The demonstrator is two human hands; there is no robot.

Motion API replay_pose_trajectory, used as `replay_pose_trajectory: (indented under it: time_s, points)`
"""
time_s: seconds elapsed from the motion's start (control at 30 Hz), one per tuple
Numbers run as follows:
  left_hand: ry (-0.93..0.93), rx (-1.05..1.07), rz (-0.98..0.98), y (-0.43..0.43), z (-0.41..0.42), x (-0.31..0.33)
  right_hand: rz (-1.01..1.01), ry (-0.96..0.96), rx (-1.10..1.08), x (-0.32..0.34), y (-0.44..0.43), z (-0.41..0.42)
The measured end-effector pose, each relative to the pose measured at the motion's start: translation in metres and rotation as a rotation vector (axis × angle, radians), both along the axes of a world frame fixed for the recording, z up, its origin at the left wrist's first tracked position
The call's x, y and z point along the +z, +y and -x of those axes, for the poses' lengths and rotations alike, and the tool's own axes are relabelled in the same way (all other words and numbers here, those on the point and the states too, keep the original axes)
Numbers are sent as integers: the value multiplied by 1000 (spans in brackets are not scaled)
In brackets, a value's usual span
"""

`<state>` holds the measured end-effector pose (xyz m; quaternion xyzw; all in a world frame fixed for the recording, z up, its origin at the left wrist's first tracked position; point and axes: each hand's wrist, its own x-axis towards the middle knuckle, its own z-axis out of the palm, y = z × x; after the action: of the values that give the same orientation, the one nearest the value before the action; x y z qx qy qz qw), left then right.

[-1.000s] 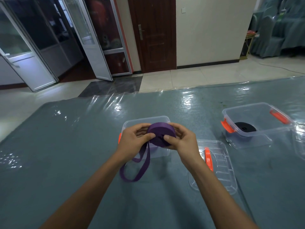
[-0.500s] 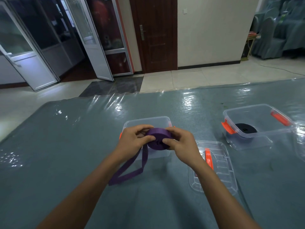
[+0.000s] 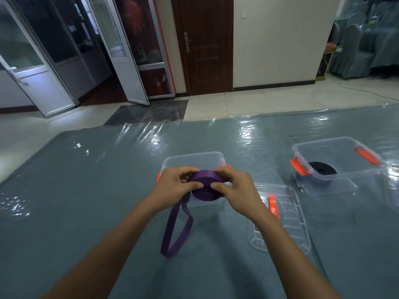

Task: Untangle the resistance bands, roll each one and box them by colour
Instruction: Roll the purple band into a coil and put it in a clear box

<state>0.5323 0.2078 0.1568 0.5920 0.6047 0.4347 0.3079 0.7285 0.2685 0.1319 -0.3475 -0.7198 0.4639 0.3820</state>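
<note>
A purple resistance band is mostly wound into a thick roll, held in the air in front of an open clear plastic box with orange clips. My left hand grips the roll's left side, thumb on its face. My right hand grips the right side, thumb pressed near the roll's centre. A loose purple loop hangs from the roll down to the table. A second clear box at the right holds a rolled black band.
A clear lid with an orange clip lies on the table just right of my right forearm. Another clear lid edge shows at the far right. The table is covered in grey-blue cloth under shiny plastic film.
The roll has been turned further in my hands and tipped flatter. The hanging loop has swung from the left back under the roll and looks shorter.
</note>
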Motion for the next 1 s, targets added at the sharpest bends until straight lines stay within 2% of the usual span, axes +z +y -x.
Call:
replay_pose_trajectory:
  time_s: [0.17,0.3,0.37,0.5,0.6,0.7,0.83,1.0]
  points:
    - [-245,75,-80,-1,-6,-2,508,467,-20,-6,-6,3]
    - [-283,67,-106,-2,-2,-4,675,652,-6,-13,-18,11]
    - [-240,71,-97,-3,2,-4,628,609,-4,-14,-21,13]
    - [-177,73,-73,-4,8,-4,217,206,-35,-8,-13,6]
    - [-136,57,-64,-3,7,-9,89,59,-11,0,-5,1]
    - [-195,82,-60,-2,0,-13,131,138,-39,2,-1,-1]
    - [-238,58,-72,-4,-1,-14,409,421,-79,-4,-5,0]
    - [-274,74,-76,-3,6,-7,477,514,77,-17,-9,-1]
